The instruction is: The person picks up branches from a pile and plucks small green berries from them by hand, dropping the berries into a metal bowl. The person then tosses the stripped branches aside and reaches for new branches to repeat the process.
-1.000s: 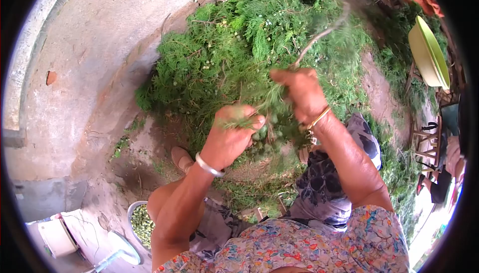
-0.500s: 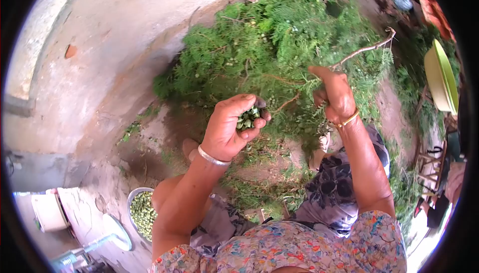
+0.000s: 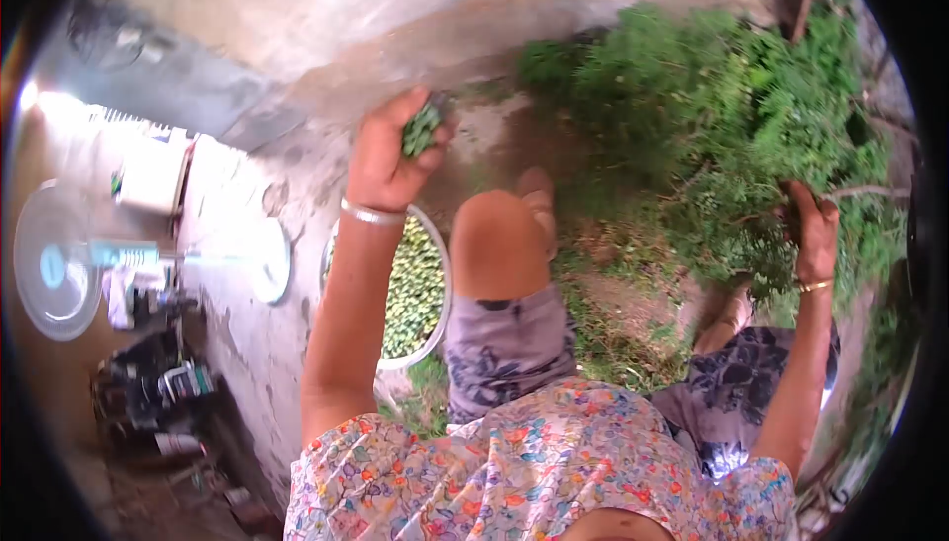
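Note:
My left hand [image 3: 386,161], a silver bangle at its wrist, is closed around a handful of small green seed cones [image 3: 422,129]. It is raised just beyond a round light-rimmed basin [image 3: 444,274], which holds many similar cones. On the right, my right hand [image 3: 817,237], with a gold-coloured bangle, grips a leafy evergreen branch [image 3: 751,235]. The branch's bare woody end [image 3: 870,190] sticks out to the right of the fingers. Motion blurs both hands somewhat.
A heap of cut evergreen branches [image 3: 712,116] lies against the wall at the far right. Leafy scraps [image 3: 623,294] litter the ground between my feet. A standing fan [image 3: 59,262] and a white container [image 3: 153,173] are on the left.
The view has swung left, bringing the basin and fan fully into sight. My left hand has moved away from the branch toward the basin, still holding the cones. My right hand keeps the branch.

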A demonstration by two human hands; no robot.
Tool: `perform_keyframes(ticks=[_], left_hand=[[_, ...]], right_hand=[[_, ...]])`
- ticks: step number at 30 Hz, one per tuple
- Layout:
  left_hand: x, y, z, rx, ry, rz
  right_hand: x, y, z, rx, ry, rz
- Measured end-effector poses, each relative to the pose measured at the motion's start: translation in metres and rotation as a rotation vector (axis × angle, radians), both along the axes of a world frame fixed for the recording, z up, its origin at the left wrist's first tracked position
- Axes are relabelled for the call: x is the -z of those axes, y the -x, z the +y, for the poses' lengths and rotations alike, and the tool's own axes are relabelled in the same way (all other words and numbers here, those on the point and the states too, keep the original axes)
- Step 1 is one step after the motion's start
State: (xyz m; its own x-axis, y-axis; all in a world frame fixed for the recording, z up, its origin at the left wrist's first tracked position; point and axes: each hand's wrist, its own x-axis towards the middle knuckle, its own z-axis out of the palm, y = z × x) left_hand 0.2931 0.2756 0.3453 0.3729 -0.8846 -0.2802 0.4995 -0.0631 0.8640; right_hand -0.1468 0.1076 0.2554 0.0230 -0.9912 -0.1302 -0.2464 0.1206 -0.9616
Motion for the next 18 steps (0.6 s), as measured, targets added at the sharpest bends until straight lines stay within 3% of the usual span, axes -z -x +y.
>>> perform_keyframes(ticks=[2,6,11,16,18], left_hand=[[0.017,-0.031,0.063,-0.283,-0.094,-0.12],[0.059,-0.074,0.174,-0.631,-0.222,-0.35],[0.111,-0.127,0.265,-0.751,-0.467,-0.419],[0.145,-0.146,0.313,-0.828,-0.482,-0.559],[0.148,-0.142,0.32,-0.785,-0.58,-0.561]], right_hand=[[0.015,0.008,-0.007,-0.011,-0.109,-0.172],[0.032,0.007,-0.004,-0.046,-0.227,-0.238],[0.034,-0.002,0.017,-0.035,-0.249,-0.269],[0.018,0.016,0.039,-0.112,-0.196,-0.336],[0.017,0.035,0.047,-0.089,-0.271,-0.541]])
